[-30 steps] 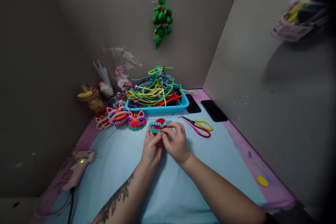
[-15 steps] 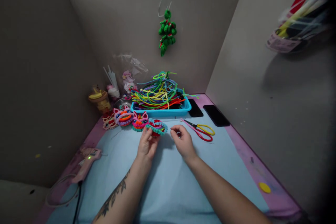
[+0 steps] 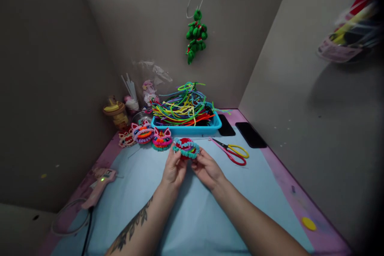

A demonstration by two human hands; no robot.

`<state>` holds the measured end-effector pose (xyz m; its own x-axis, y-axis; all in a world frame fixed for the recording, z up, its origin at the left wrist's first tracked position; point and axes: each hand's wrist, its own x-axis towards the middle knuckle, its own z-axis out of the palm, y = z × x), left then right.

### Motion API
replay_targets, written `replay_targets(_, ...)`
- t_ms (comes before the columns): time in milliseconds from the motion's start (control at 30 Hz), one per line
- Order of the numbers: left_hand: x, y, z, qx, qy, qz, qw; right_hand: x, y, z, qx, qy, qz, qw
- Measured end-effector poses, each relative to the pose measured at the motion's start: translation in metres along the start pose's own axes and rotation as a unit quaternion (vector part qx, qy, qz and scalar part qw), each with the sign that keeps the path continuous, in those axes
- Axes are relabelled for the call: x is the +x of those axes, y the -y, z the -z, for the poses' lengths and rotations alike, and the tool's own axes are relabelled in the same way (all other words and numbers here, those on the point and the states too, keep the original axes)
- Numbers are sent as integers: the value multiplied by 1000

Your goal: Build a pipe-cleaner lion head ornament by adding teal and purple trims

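My left grip (image 3: 174, 169) is closed on a small turquoise-and-red fuzzy piece (image 3: 186, 154), thumb at its near left edge and fingers curled beneath. My right grip (image 3: 209, 169) has the same piece by its right edge, fingertips pinching there, so it sits between my two hands, raised over the middle of the desk (image 3: 255, 196) with its open, mouth-like middle showing. Turquoise bands go around a red inside, with a little green and purple in between.

Just beyond my left fingers sits a pink-eared animal head (image 3: 162, 141), and left of it a purple-rimmed head (image 3: 143, 133) and a cream-and-red head (image 3: 126, 140), in a row. Behind the piece, a blue tray (image 3: 187, 131) is heaped with colourful fuzzy stems (image 3: 180, 109). To the right of my hands lie scissors (image 3: 238, 156) with one yellow and one red handle, and past them two flat black slabs (image 3: 251, 135). Off to my left, a pink glue gun (image 3: 99, 190) shows a green light. Near the right edge lies a yellow disc (image 3: 309, 224). On the back wall hangs a green knobbly ornament (image 3: 197, 34).
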<state>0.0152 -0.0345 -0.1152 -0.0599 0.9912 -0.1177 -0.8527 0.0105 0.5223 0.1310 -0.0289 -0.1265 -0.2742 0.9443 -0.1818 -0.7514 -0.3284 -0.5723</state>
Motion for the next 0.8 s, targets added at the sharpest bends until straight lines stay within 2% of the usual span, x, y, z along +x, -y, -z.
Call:
replay_targets(100, -4, 3, -3, 10, -3, 4, 1000, 2, -2, 4, -14, -2, 20, 1000)
replay_targets(333, -14, 7, -12, 40, 9, -8, 999, 6, -4, 10, -131, -4, 71, 989)
replay_targets(467, -9, 5, -8, 53, -6, -23, 998, 9, -3, 14, -166, -13, 67, 984)
replay_targets(533, -5, 4, -4, 64, -18, -34, 997, 11, -1, 18, -201, -39, 82, 975)
replay_targets(600, -1, 4, 0, 79, -25, -38, 996, 13, 1, 24, -252, -89, 131, 955)
replay_targets(667, 1, 6, 3, 94, -30, -29, 995, 14, 6, 29, -320, -111, 199, 920)
replay_targets(733, 1, 7, 3, 100, -31, -15, 994, 13, 11, 32, -407, -65, 247, 877)
replay_targets(800, -1, 9, 3, 101, -28, 1, 994, 11, 15, 33, -485, 4, 261, 834)
